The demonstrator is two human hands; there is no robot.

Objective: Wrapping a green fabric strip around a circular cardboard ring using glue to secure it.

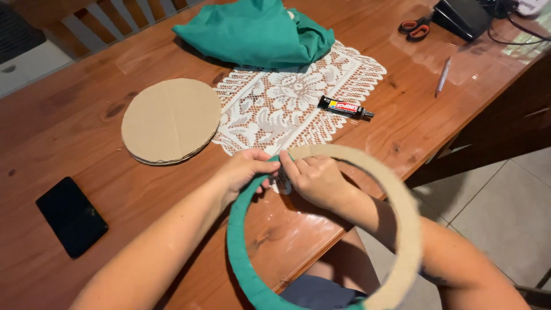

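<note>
A large cardboard ring (402, 201) is held above the table's near edge. Its left half is wrapped in green fabric (236, 241); the right half is bare brown card. My left hand (244, 169) pinches the ring at the top, where the green wrapping ends. My right hand (314, 178) grips the ring just beside it, fingers pressed to the fabric's end. My right forearm passes through the ring.
On the wooden table (74, 120) lie a stack of cardboard discs (170, 120), a white lace doily (287, 103), a black glue tube (345, 108), folded green cloth (258, 31), a black phone (71, 216), a pen (443, 76), orange-handled scissors (416, 27) and a black device (462, 16).
</note>
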